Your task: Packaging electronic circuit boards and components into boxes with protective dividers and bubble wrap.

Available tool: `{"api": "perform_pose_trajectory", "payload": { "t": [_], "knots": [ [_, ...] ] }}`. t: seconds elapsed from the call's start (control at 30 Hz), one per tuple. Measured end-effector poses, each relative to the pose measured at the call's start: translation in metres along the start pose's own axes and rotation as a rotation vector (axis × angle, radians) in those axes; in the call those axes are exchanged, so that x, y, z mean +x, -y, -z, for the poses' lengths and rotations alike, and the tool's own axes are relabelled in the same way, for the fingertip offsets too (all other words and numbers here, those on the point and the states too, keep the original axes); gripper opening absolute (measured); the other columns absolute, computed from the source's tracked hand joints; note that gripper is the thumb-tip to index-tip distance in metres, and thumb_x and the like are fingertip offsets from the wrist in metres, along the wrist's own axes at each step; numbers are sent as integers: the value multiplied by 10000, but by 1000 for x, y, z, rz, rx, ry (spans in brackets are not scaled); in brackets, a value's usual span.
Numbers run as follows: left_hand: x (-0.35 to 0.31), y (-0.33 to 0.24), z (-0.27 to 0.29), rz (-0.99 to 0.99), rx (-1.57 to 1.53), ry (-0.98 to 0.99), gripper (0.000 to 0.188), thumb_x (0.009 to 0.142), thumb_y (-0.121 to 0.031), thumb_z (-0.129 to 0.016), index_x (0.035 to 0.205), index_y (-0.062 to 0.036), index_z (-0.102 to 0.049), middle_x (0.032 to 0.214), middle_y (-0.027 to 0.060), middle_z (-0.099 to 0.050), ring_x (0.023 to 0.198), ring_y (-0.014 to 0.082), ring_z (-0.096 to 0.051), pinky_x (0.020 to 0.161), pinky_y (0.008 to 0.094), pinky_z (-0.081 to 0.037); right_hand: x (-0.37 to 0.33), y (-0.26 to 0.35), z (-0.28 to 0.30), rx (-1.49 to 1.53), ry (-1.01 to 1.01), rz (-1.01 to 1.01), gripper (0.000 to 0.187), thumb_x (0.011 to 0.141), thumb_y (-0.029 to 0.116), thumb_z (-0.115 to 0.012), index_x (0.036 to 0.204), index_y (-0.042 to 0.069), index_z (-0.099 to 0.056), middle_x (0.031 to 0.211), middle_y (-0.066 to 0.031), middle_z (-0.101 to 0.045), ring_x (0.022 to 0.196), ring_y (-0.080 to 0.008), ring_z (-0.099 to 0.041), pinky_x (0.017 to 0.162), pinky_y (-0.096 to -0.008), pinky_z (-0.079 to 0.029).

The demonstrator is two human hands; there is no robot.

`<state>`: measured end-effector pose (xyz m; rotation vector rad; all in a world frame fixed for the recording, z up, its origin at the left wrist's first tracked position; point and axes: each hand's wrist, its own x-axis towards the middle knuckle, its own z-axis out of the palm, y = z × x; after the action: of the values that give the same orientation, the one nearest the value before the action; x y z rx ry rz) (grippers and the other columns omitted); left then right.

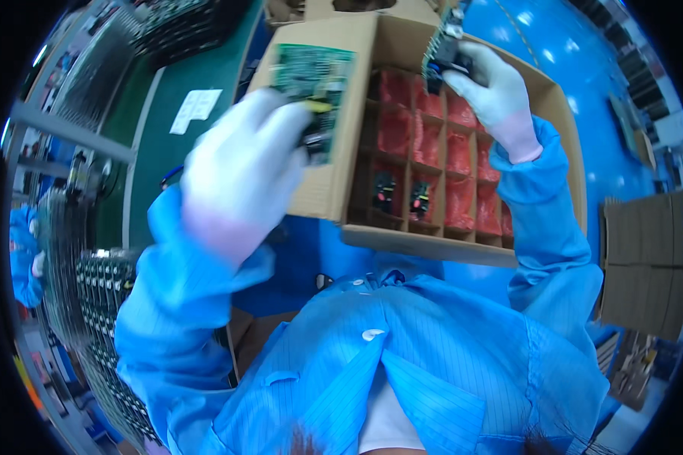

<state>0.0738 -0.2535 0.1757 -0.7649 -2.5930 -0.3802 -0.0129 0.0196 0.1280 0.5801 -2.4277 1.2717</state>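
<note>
My left hand (243, 171), white-gloved and blurred by motion, is closed on a green circuit board (303, 68) with yellow and black parts. The board is over the left flap of an open cardboard box (440, 244); I cannot tell whether it touches the flap. In my gloved right hand (497, 91) is a smaller circuit board (435, 57) with black parts, gripped between thumb and fingers above the box's far side. Cardboard dividers split the box into cells lined with pink bubble wrap (426, 144). Two near-left cells hold small black assemblies (420, 201).
To the left runs a green-topped bench (171, 80) with white paper labels (196, 108) on it. Racked circuit boards (102, 292) line the lower left. Stacked flat cardboard (643, 262) stands at the right on the blue floor (501, 23). Another person's blue sleeve (24, 258) shows at the far left.
</note>
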Motion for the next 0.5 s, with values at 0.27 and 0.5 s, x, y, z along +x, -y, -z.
{"api": "perform_pose_trajectory", "payload": {
  "t": [0.27,0.5],
  "knots": [
    [129,-24,-238,103,28,715,284,680,-6,-536,960,-53,-539,939,148,-529,848,361,-541,750,391,-466,-73,-186,2,98,288,-400,376,681,54,-588,1053,13,-548,935,-122,-616,812,-226,-581,760,-294,-441],
    [119,-4,-349,345,92,783,277,706,-50,-564,981,-67,-532,1006,146,-523,890,356,-542,773,413,-460,-93,-278,-59,-20,408,-422,371,672,73,-582,1038,20,-553,948,-165,-608,829,-277,-589,765,-325,-453]
  ]
}}
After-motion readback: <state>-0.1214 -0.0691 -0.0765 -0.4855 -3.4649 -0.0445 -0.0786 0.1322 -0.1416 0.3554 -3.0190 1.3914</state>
